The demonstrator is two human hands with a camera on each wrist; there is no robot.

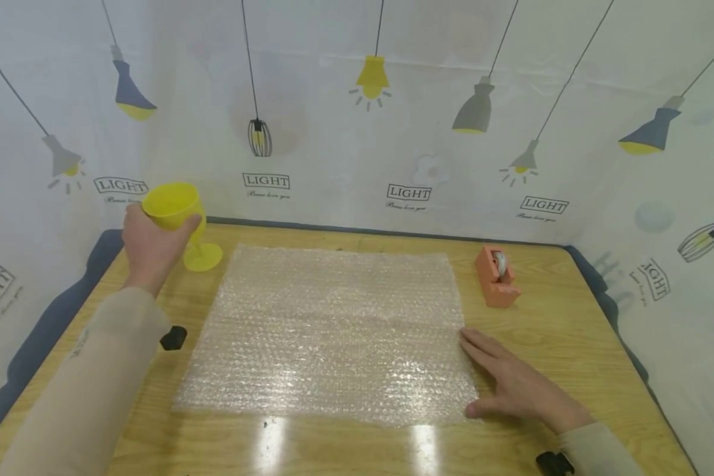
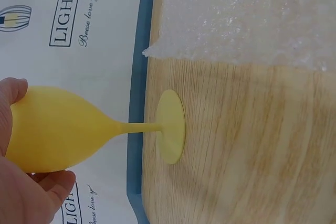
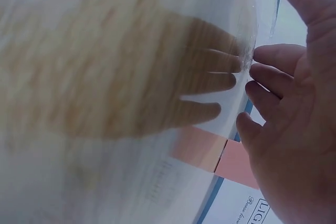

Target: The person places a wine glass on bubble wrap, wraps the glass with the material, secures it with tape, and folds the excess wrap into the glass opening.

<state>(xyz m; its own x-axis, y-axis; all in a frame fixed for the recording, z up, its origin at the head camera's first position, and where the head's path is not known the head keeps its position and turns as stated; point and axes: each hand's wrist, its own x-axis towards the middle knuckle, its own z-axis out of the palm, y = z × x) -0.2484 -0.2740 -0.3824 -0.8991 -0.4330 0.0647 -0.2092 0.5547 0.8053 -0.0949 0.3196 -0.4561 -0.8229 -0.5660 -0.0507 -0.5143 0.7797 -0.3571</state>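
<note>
At the table's back left, my left hand [image 1: 153, 246] grips a yellow plastic goblet [image 1: 174, 206] by its bowl. The goblet's stem and round foot [image 2: 171, 127] point down at the tabletop; whether the foot touches the wood I cannot tell. A sheet of clear bubble wrap [image 1: 333, 324] lies flat across the middle of the table, to the right of the goblet. My right hand [image 1: 514, 383] is at the sheet's right edge, with fingers extended and the fingertips by that edge. Those fingers [image 3: 273, 80] also show in the right wrist view, holding nothing.
An orange tape dispenser [image 1: 495, 277] with a roll of tape stands at the back right, beyond my right hand. The wooden table [image 1: 571, 330] is bordered at the back and sides by a white curtain [image 1: 333, 132] printed with hanging lamps.
</note>
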